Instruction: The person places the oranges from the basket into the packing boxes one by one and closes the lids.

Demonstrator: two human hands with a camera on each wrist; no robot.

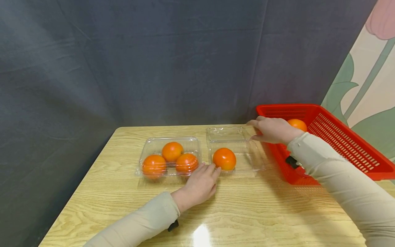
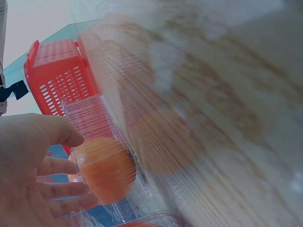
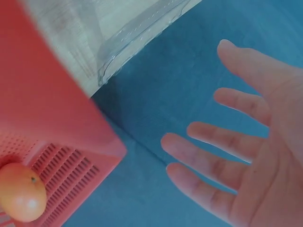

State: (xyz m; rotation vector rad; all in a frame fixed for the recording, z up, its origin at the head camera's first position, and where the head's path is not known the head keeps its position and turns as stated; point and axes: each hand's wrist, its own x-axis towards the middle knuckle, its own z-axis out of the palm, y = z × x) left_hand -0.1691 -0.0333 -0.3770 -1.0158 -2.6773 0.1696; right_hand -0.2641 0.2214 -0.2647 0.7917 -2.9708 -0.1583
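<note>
My left hand [image 1: 199,185] lies between two clear plastic clamshell boxes, its extended fingertips at the front edge of the open box [image 1: 247,161]. One orange [image 1: 224,159] sits in that box's left part, close to those fingers; the left wrist view shows the same orange [image 2: 105,170] behind clear plastic. My right hand [image 1: 271,129] hovers between the open box's raised lid and the red basket [image 1: 288,175], holding nothing. Its fingers [image 3: 203,158] are spread in the right wrist view. To the left, the other clamshell box [image 1: 171,140] has its lid down over three oranges [image 1: 172,151].
An orange [image 1: 297,124] lies in the red basket, partly hidden by my right forearm. The basket stands on the right of the wooden table [image 1: 105,206]. A dark grey cloth [image 1: 172,68] hangs behind the table's back edge, with a flower-patterned panel [image 1: 370,79] at far right.
</note>
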